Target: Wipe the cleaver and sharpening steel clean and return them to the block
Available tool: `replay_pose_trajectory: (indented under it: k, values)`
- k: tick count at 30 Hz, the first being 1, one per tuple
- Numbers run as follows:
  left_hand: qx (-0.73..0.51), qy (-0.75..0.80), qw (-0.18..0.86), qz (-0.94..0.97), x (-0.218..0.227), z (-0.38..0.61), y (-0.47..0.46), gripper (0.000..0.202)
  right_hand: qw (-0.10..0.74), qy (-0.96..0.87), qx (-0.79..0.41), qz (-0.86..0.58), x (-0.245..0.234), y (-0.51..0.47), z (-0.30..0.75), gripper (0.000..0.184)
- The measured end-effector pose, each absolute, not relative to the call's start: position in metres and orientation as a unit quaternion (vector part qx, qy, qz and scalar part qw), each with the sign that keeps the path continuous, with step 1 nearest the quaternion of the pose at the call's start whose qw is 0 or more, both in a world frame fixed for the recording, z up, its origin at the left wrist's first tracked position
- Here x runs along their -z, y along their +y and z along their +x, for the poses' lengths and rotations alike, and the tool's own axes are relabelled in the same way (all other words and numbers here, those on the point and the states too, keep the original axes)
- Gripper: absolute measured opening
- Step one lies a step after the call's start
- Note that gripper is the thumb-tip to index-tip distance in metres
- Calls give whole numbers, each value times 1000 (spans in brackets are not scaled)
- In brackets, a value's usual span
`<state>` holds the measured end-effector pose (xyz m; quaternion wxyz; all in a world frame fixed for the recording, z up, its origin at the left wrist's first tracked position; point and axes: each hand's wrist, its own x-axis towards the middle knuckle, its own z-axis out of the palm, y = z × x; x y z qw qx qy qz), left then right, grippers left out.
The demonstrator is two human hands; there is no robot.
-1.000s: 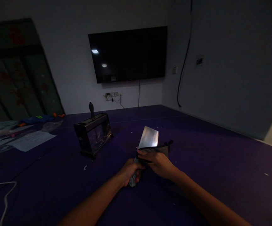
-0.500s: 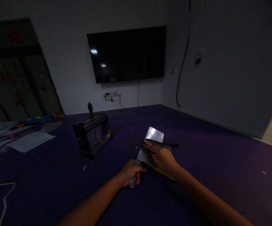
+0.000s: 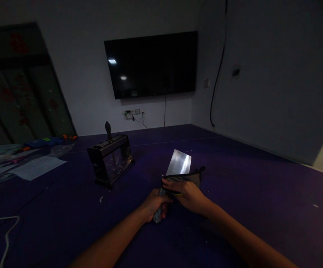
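Note:
My left hand is closed round the greyish handle of a cleaver, low over the purple surface. Its broad, shiny blade points away from me, up and to the right. My right hand presses a dark-edged grey cloth across the blade's lower part, close to the handle. The cloth covers that part of the blade. A small loop sticks out at the cloth's far corner, and a trace of yellow shows under my fingers.
A black-framed box with clear sides and a dark knob handle stands left of my hands. Papers and bags lie at the far left, with a white cable nearer me. Small scraps dot the purple surface. A television hangs on the wall.
My right hand and the cloth have slid down the blade toward the handle, baring more of the blade's far end. My left hand keeps its grip in nearly the same place.

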<state>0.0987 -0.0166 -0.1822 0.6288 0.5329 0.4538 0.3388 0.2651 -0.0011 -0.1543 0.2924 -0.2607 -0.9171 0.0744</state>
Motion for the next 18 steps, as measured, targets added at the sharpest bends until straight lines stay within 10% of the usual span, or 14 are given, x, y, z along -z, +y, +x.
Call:
replay_pose_trajectory:
  k: [18]
  values:
    - [-321,445,639,540,183,98,-15,18,309,-900,-41,-306,156,5,271,56]
